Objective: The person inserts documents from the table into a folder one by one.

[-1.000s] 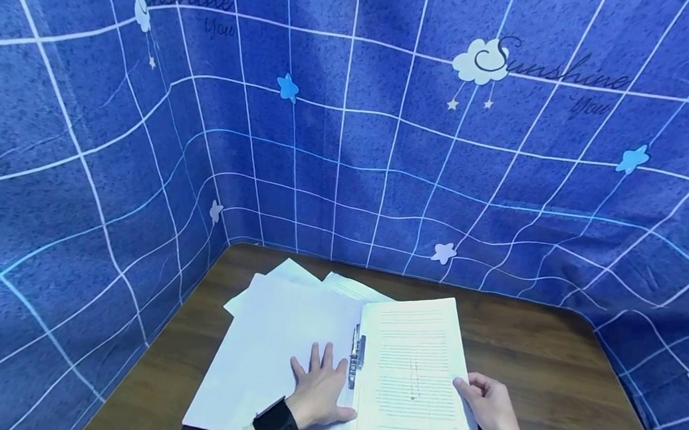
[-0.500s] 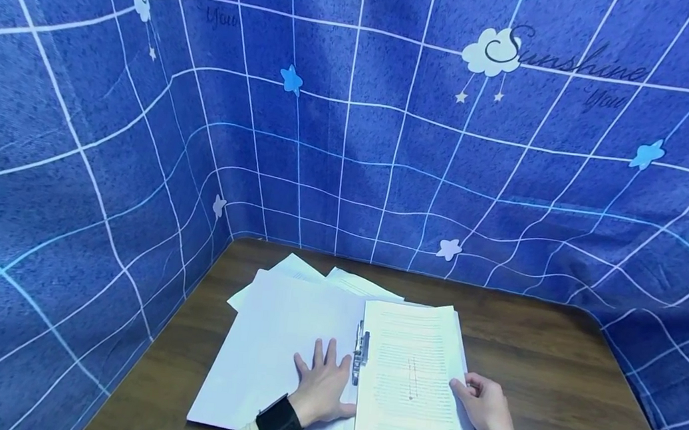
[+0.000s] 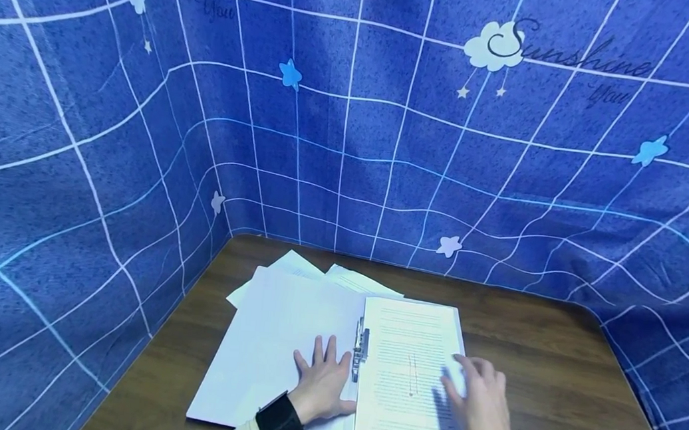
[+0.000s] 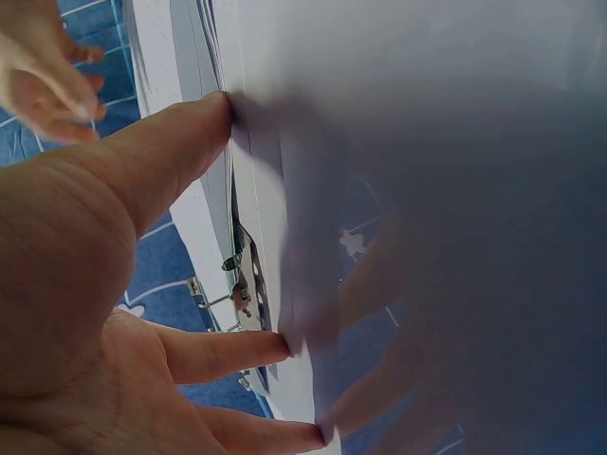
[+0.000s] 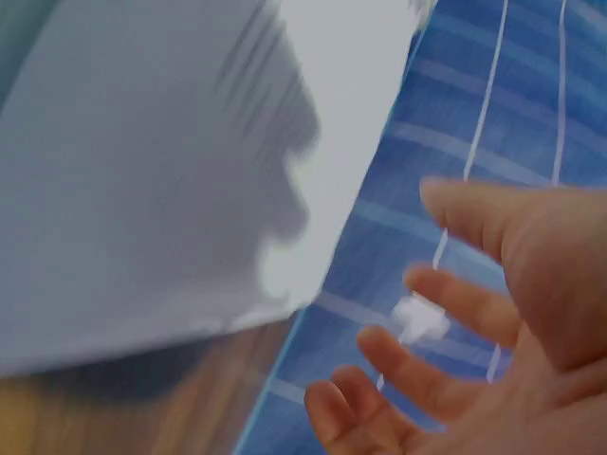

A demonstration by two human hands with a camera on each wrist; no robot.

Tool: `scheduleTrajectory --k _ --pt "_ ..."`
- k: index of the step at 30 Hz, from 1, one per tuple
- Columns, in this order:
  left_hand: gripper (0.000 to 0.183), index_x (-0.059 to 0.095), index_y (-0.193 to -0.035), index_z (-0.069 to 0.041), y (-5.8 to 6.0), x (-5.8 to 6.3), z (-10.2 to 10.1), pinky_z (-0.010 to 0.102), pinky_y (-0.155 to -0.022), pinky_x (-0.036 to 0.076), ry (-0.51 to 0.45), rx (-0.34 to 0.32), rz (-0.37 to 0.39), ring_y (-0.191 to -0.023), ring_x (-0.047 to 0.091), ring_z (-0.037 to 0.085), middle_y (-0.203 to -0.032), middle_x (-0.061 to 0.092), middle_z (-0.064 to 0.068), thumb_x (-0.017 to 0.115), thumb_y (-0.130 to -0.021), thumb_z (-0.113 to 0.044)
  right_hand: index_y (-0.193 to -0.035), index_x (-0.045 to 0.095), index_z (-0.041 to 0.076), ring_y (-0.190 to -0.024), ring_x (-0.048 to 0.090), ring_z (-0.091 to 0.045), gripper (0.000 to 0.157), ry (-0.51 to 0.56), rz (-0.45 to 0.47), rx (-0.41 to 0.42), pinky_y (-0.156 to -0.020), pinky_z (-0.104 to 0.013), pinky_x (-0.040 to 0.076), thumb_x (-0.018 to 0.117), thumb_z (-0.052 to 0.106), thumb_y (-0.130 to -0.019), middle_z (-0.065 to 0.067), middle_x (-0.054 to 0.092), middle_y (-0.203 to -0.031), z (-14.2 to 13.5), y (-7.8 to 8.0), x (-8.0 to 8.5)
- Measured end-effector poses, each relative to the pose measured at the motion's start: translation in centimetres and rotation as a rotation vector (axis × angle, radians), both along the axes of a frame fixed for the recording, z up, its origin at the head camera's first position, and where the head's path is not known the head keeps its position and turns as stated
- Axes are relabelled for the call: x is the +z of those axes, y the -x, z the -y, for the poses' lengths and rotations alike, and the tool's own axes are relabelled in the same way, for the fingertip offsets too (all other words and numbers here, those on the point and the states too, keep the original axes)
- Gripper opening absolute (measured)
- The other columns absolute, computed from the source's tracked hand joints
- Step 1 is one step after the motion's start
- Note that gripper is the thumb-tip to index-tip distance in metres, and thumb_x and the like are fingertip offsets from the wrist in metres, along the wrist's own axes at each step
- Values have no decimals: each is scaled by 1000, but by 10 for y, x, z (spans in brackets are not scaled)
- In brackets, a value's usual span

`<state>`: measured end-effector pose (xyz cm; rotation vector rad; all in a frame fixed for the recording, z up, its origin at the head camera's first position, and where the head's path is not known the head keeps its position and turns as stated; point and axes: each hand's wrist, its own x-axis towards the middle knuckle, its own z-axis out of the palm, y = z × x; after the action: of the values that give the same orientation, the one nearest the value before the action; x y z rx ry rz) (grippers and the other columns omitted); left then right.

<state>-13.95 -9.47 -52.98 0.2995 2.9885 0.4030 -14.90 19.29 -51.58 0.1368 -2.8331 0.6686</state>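
An open file folder lies on the table, a metal clip along its spine. Printed sheets lie on its right half. My left hand rests on the folder's pale left side with fingers spread; in the left wrist view its fingertips touch the glossy inner cover beside the spine. My right hand hovers over the right edge of the sheets, casting a shadow on the page. In the right wrist view the right hand has loosely bent fingers and nothing between them.
Loose papers stick out from beneath the folder's far left edge. The brown wooden table extends to the right. Blue patterned cloth hangs behind and to the left of it.
My right hand has let go of the sheets' right edge and lifted above them. The lifted page has settled flat on the stack. My left hand stays in place.
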Motion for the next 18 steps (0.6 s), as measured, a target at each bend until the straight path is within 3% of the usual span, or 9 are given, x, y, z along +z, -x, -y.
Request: scheduleTrajectory --k 3,6,11,18 --pt "92 61 -138 -4 0 1 0 93 -92 18 -3 5 -2 -141 26 65 -153 37 38 89 -68 -57 -125 71 10 -108 57 -48 50 -97 -34 104 -84 -59 49 87 30 -82 -26 62 -128 21 -6 -1" --pt "92 61 -139 -4 0 0 -1 93 -92 17 -14 7 2 -141 25 66 -153 36 38 89 -68 -56 -129 70 16 -113 55 -49 55 -170 72 157 -90 -63 47 86 39 -82 -24 60 -134 36 -11 -3" --pt "92 60 -139 -4 -1 -1 -1 93 -92 17 -14 3 6 -142 25 65 -153 36 38 89 -68 -56 -132 68 21 -123 47 -54 58 -172 210 136 -95 -70 40 84 47 -82 -24 52 -142 48 -16 -12" --pt "91 61 -139 -4 -1 1 0 93 -92 19 -4 -1 2 -141 25 65 -153 36 37 89 -69 -55 -134 67 20 -130 40 -57 62 -106 186 125 -97 -75 34 82 51 -83 -27 46 -148 50 -23 -23"
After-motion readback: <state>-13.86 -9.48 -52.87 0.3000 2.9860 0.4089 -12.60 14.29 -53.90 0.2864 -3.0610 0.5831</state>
